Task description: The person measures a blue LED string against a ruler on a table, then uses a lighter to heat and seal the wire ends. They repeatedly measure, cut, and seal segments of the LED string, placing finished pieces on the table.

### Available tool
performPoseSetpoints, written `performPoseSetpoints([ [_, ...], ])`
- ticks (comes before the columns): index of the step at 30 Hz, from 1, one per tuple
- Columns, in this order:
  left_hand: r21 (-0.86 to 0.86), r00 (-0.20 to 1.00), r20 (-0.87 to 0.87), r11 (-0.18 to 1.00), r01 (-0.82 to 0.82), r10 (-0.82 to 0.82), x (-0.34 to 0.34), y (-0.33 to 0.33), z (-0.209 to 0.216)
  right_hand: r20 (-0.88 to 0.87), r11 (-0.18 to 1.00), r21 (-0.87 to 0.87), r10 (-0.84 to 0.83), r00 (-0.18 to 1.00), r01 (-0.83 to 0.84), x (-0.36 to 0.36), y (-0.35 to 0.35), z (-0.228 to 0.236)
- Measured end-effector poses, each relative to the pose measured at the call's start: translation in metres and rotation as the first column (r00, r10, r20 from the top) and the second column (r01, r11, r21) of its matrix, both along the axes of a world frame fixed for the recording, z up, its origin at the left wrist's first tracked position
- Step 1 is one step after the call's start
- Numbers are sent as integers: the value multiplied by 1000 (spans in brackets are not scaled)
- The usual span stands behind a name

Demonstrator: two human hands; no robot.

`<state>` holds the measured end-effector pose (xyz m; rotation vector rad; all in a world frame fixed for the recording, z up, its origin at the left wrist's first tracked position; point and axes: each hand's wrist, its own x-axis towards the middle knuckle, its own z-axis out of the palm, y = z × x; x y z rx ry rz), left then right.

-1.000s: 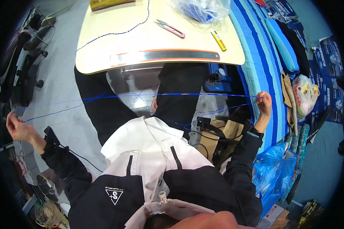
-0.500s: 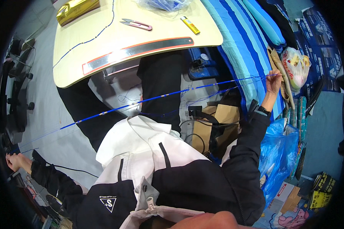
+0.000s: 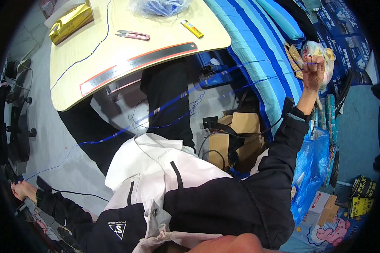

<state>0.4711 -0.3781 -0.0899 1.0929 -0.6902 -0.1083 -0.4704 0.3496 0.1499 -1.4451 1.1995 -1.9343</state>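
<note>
A blue braided cord with small pale beads or bands (image 3: 156,111) runs across my lap, blurred along its middle. Its thin end reaches my left hand (image 3: 23,189), far out at the lower left, where closed fingers pinch it. At the other side my right hand (image 3: 314,74) is raised, fingers curled shut on the cord beside the striped bedding. Thinner loose blue strands (image 3: 173,123) dangle below, over my dark trousers. On the table (image 3: 88,59) lie a second blue cord (image 3: 93,52), pink-handled thread snips (image 3: 133,35), a yellow lighter (image 3: 192,28) and a metal ruler (image 3: 143,63).
A gold packet (image 3: 71,23) and a clear bag with blue contents (image 3: 160,6) sit on the table. Blue striped bedding (image 3: 257,50) stands to the right. Below are an open cardboard box (image 3: 245,124), black cables, a blue plastic bag (image 3: 310,160) and a knotted white bag (image 3: 327,55).
My right hand has risen and moved outward with the cord. The cord has gone from taut and straight to blurred and slightly bowed. The left hand has barely moved.
</note>
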Motion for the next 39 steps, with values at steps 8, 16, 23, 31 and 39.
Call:
performPoseSetpoints([
  [8, -197, 996, -90, 980, -31, 13, -23, 18, 28, 178, 995, -38, -84, 980, 93, -6, -3, -45],
  [16, -178, 743, 386, 746, 641, -546, -198, 151, 126, -229, 383, 909, 131, 965, 164, 54, -80, -67],
  [23, -176, 544, 806, 784, 596, -232, -324, 251, 195, -431, 844, 536, 270, 861, 4, 239, -241, -124],
  [31, 26, 510, 705, 737, 676, -493, -364, 274, 183, 55, 806, 185, 563, 824, -563, 409, -347, -132],
  [39, 260, 207, 22, 205, 944, -978, -421, 273, 111, 390, 777, 392, 344, 854, -492, 315, -345, -47],
])
